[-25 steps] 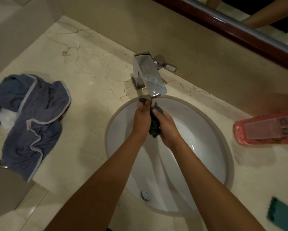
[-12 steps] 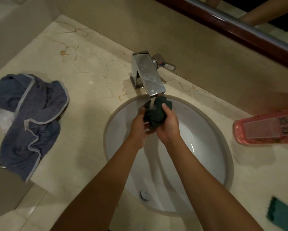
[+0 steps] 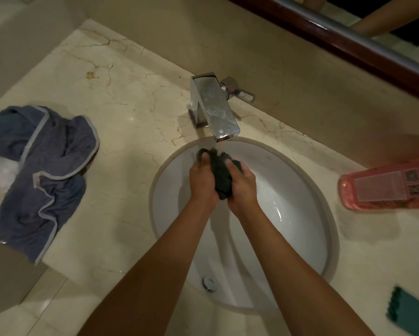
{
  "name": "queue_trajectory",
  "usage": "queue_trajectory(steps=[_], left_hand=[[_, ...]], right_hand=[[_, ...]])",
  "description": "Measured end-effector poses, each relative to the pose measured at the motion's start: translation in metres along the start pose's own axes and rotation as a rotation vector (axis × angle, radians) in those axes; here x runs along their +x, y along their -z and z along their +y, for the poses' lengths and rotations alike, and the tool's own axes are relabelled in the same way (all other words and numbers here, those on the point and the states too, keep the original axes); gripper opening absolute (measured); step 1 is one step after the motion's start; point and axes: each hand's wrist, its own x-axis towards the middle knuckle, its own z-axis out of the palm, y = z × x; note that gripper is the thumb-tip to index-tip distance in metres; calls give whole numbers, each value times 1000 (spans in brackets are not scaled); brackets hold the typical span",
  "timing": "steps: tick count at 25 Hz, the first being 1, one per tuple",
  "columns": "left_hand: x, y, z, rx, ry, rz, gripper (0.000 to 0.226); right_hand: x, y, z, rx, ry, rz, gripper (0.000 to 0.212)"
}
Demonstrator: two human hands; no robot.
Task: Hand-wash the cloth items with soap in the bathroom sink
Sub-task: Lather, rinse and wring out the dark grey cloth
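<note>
Both hands are working over the white sink [image 3: 300,238], just below the spout of the chrome tap [image 3: 213,110]. The left hand [image 3: 202,180] and the right hand [image 3: 242,185] are pressing toward each other with a small dark green cloth [image 3: 221,175] bunched between them. Each hand is curling its fingers around the cloth and gripping it, so the two hands are clamping on the same bundle from opposite sides.

The cloth is sitting mostly between the palms. Its upper part is sticking out above the fingers, right under the tap's mouth, where a thin stream of water is falling onto it. A lower corner of the cloth is poking out beneath the hands, near the wrists. The cloth is hanging in the air over the back part of the sink, not touching the bowl as far as can be seen.

The drain plug [image 3: 209,283] is lying near the front of the bowl, well apart from the hands. On the marble tabletop [image 3: 131,98], a crumpled blue-grey towel [image 3: 46,170] with a pale edge is lying to the left, partly hanging over the front edge. To the right of the sink a pink soap bottle [image 3: 385,187] is lying on its side. A teal cloth [image 3: 412,311] is lying at the lower right corner.
</note>
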Motion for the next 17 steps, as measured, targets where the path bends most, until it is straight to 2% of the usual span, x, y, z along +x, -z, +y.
queue_trajectory(steps=[4, 7, 9, 11, 13, 15, 17], left_hand=[[-4, -11, 1, -50, 71, 18, 29], [-8, -13, -1, -17, 130, 50, 46], [-5, -12, -2, -84, 152, 28, 55], [-1, -11, 2, -197, 154, -14, 62], [0, -11, 3, -209, 118, -42, 61], [-2, -11, 3, -117, 24, -4, 41], [-4, -9, 2, -14, -60, -21, 29]], right_hand=[[4, -7, 2, 41, 16, 119, 17], [8, -10, 1, 10, -33, 202, 24], [8, -7, 3, 43, -36, 260, 23], [5, -2, 8, 166, -56, 231, 24], [1, 4, 15, 199, -145, 118, 38], [-2, 3, 19, 266, -214, -20, 42], [-1, -1, 16, 377, -221, -60, 45]])
